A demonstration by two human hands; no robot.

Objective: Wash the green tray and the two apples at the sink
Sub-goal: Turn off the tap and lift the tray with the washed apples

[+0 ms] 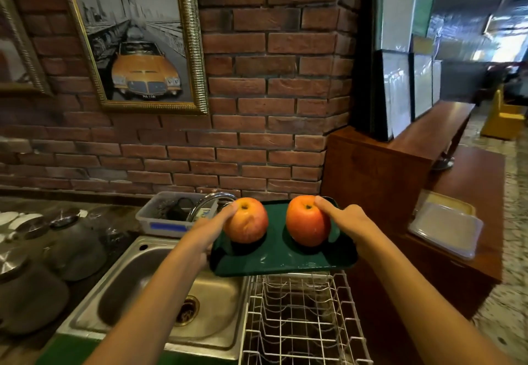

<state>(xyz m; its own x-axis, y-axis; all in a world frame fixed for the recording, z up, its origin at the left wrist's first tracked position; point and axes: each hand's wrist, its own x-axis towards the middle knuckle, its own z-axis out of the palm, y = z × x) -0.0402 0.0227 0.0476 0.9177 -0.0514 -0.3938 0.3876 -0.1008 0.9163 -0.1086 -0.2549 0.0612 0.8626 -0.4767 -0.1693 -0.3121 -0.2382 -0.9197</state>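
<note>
A: Where is everything at this moment?

B: The dark green rectangular plastic tray (281,253) is held level in the air, above the near edge of the white wire dish rack (303,319) and the right rim of the stainless steel sink (148,276). Two round red-orange apples sit on it, well apart: the left apple (245,220) and the right apple (308,221).

A: And the grip?

B: The left hand (213,229) holds the tray's left edge, its thumb pressed on the left apple near the stem. The right hand (350,222) holds the right edge, its thumb laid against the right apple's top. The fingers under the tray are hidden, so I cannot tell how they curl.

A: What could go wrong?

B: The tray surface shows water drops, so it is probably slippery. If a thumb lifts while the tray tips, I'd expect an apple to roll off into the sink or the rack. The curved chrome faucet (213,202) stands just behind the left apple; swinging the tray left carelessly might knock it.
</note>
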